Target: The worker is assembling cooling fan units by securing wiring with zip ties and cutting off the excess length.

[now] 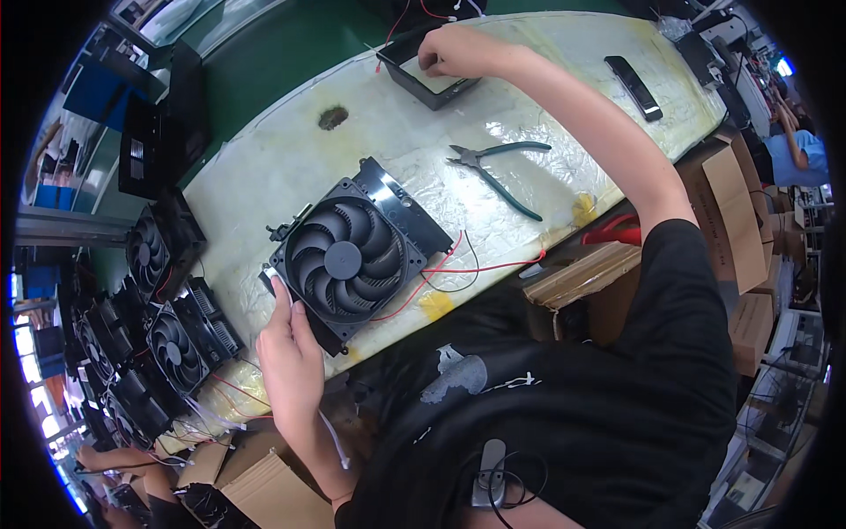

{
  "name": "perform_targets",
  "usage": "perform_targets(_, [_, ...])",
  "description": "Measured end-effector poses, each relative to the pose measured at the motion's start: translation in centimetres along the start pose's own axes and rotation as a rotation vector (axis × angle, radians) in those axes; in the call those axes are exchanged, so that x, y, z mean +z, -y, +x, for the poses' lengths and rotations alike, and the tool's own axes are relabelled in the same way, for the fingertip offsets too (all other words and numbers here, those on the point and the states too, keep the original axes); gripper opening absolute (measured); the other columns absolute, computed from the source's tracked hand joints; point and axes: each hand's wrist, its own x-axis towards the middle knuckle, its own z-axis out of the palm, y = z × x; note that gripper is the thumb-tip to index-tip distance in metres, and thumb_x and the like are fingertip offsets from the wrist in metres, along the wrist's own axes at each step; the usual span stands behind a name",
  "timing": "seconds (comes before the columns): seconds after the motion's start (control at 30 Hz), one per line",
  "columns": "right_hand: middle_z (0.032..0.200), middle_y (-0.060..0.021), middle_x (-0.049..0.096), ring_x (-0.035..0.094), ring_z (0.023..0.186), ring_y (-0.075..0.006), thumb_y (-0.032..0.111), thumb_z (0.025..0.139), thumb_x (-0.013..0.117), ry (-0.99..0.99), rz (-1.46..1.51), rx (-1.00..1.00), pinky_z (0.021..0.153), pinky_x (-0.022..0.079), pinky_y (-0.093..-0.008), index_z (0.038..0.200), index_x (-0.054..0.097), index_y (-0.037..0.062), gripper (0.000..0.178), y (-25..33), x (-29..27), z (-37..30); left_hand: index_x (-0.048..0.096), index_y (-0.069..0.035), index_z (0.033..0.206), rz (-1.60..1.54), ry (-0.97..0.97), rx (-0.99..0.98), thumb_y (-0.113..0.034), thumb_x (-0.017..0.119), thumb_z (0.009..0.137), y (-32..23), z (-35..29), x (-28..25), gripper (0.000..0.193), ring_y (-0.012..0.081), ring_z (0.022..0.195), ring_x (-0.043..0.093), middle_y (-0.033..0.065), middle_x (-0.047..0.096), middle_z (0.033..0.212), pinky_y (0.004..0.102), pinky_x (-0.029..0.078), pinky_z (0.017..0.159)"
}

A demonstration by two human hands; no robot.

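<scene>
A black cooling fan [344, 260] in a square frame lies on the workbench, mounted on a unit with a shiny metal plate. At the frame's lower left corner, my left hand [293, 353] is closed with a small white connector [271, 275] at its fingertips. A white cable [335, 438] with a plug hangs below that hand. My right hand [458, 51] reaches far across into a black open tray [432, 95]. Its fingers are curled down and pressed together; what they hold, if anything, is hidden. Red and black wires [458, 269] trail right from the fan.
Green-handled cutting pliers [493, 167] lie right of the fan, and a black phone-like device [634, 88] is farther right. Several similar fan units [176, 344] crowd the bench's left end. Cardboard boxes [582, 282] stand against the near edge. Another person's arm [132, 463] shows lower left.
</scene>
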Motion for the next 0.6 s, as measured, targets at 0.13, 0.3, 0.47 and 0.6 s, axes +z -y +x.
perform_targets(0.13, [0.097, -0.011, 0.071, 0.066, 0.081, -0.0244, 0.01, 0.08, 0.069, 0.02, -0.09, -0.013, 0.074, 0.051, -0.0348, 0.1, 0.071, 0.003, 0.021, -0.3, -0.4, 0.0, 0.047, 0.007, 0.134, -0.106, -0.029, 0.014, -0.007, 0.047, 0.098, 0.9, -0.3, 0.6, 0.039, 0.0111, 0.056, 0.035, 0.0087, 0.037, 0.06, 0.0302, 0.035, 0.051])
perform_targets(0.3, [0.083, -0.0142, 0.071, 0.069, 0.077, -0.0245, 0.016, 0.066, 0.08, -0.044, -0.04, 0.027, 0.073, 0.054, -0.0339, 0.092, 0.073, 0.0002, 0.031, -1.1, -1.2, -0.2, 0.046, 0.005, 0.137, -0.319, -0.016, -0.015, -0.008, 0.045, 0.1, 1.2, -0.3, 0.6, 0.039, 0.0034, 0.062, 0.031, -0.0049, 0.034, 0.065, 0.022, 0.029, 0.051])
perform_targets(0.47, [0.072, -0.0143, 0.07, 0.068, 0.067, -0.0266, 0.012, 0.067, 0.076, -0.374, 0.013, -0.255, 0.064, 0.053, -0.0345, 0.075, 0.074, 0.0023, 0.013, -2.1, -1.1, -2.0, 0.047, 0.002, 0.138, -0.513, 0.034, -0.088, -0.009, 0.047, 0.1, 1.4, -0.6, 0.3, 0.04, 0.0013, 0.058, 0.033, -0.0074, 0.038, 0.064, 0.0199, 0.029, 0.051])
perform_targets(0.6, [0.07, -0.0119, 0.07, 0.067, 0.063, -0.0197, 0.016, 0.07, 0.079, -0.331, 0.208, 0.084, 0.06, 0.052, -0.0325, 0.076, 0.074, 0.0022, 0.016, 0.1, -3.2, -1.2, 0.049, 0.001, 0.138, -0.597, 0.002, -0.056, -0.011, 0.047, 0.101, 2.8, -0.8, 0.9, 0.039, 0.0011, 0.057, 0.036, -0.0077, 0.042, 0.064, 0.0198, 0.03, 0.051])
